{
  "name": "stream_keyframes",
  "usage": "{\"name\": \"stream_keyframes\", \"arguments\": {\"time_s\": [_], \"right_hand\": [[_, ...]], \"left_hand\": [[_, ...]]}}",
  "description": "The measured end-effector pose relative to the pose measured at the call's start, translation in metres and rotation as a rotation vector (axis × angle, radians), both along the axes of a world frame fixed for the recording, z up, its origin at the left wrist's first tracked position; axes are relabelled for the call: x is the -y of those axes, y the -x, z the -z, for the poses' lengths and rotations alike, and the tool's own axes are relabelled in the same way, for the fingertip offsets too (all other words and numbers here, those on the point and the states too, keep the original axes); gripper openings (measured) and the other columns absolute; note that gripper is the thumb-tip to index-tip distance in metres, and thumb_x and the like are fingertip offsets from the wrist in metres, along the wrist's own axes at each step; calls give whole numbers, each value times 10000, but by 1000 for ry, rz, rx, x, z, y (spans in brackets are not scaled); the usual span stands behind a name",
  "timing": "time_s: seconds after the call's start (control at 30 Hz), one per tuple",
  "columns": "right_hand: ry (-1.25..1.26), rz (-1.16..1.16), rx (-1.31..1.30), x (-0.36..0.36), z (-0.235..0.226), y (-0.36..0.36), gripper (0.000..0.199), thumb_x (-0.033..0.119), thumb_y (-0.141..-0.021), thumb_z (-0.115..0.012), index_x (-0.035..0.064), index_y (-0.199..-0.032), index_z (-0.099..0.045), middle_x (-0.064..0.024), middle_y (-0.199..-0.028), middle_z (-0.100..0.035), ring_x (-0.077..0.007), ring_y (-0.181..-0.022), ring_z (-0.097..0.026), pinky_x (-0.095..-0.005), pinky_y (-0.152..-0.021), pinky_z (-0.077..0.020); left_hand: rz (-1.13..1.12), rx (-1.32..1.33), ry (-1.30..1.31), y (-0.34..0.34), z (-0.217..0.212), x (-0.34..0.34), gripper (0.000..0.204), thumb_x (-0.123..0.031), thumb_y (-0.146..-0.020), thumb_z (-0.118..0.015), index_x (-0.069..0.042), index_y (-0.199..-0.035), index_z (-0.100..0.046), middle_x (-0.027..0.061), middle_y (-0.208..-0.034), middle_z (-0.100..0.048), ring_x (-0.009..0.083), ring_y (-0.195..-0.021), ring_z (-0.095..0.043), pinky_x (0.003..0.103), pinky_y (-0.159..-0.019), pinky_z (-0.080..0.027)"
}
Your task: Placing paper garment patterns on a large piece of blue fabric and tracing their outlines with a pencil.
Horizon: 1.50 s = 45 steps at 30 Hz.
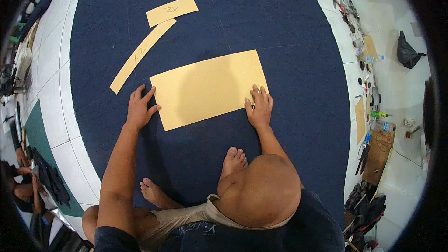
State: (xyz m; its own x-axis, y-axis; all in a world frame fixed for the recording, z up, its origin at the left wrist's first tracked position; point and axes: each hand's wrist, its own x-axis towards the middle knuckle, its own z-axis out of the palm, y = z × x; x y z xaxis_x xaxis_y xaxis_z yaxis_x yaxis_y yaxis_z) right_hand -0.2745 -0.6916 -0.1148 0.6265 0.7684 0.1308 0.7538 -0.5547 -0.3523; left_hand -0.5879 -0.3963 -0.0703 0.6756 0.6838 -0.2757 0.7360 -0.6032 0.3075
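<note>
A large tan cardboard sheet (210,86), slightly curved along its long edges, lies flat on dark blue fabric (298,135). At its left end my left hand (141,108) is open, with the fingertips spread and touching the edge. My right hand (260,107) rests at the sheet's lower right corner, its fingers bent and partly over the card. A thin pale sliver shows between thumb and fingers; what it is I cannot make out. Beyond the sheet lie a curved cardboard strip (142,56) and a shorter cardboard piece (172,11), both marked by hand.
Thin pale lines run across the fabric, and white tiles (65,156) border it. Tools, bottles and a brown board (379,156) line the right side, with a black plastic bag (409,51) beyond. At the far left another person's hands (23,165) show. My bare feet (233,161) rest on the fabric.
</note>
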Motion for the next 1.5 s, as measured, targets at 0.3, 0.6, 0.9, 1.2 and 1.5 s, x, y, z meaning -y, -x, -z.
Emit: {"name": "stream_keyframes", "arguments": {"time_s": [0.3, 0.6, 0.9, 1.2, 1.5], "right_hand": [[4, -40, 116, 0, 15, -4, 447, 286, -918, -655, 71, -1305, -588, -117, -1386, -570, -325, -1365, -442, -511, -1100, -306], [-1, -82, 44, -1, 11, -4, 359, 287, -976, -608, 51, -1247, -596, -129, -1463, -540, -360, -1409, -414, -509, -1141, -249], [41, -87, 45, 2, 17, -6, 387, 312, -990, -593, 51, -1275, -580, -131, -1484, -521, -358, -1443, -367, -517, -1157, -221], [-1, -79, 47, 3, 18, -5, 366, 284, -977, -610, 59, -1264, -587, -129, -1474, -531, -355, -1442, -369, -516, -1152, -225], [20, -81, 59, 1, 17, -3, 372, 283, -977, -609, 54, -1269, -589, -135, -1485, -519, -355, -1438, -375, -514, -1150, -229]], "left_hand": [[63, 72, -60, 14, 16, -7, 704, -370, -789, -806, -198, -1425, -560, 180, -1508, -418, 387, -1387, -382, 477, -1149, -340], [35, 0, 24, 12, 2, -13, 863, -462, -700, -859, -251, -1463, -517, 123, -1540, -370, 352, -1416, -333, 466, -1169, -308], [50, -37, 31, 16, -2, -6, 981, -484, -650, -886, -265, -1504, -456, 131, -1572, -326, 364, -1460, -277, 495, -1198, -276], [76, 5, 11, 21, 4, -6, 1008, -510, -627, -887, -266, -1505, -455, 145, -1576, -314, 375, -1463, -270, 497, -1205, -266], [55, 40, 25, 21, 4, -7, 1033, -488, -600, -905, -251, -1501, -458, 144, -1571, -326, 372, -1462, -272, 496, -1205, -266]]}}
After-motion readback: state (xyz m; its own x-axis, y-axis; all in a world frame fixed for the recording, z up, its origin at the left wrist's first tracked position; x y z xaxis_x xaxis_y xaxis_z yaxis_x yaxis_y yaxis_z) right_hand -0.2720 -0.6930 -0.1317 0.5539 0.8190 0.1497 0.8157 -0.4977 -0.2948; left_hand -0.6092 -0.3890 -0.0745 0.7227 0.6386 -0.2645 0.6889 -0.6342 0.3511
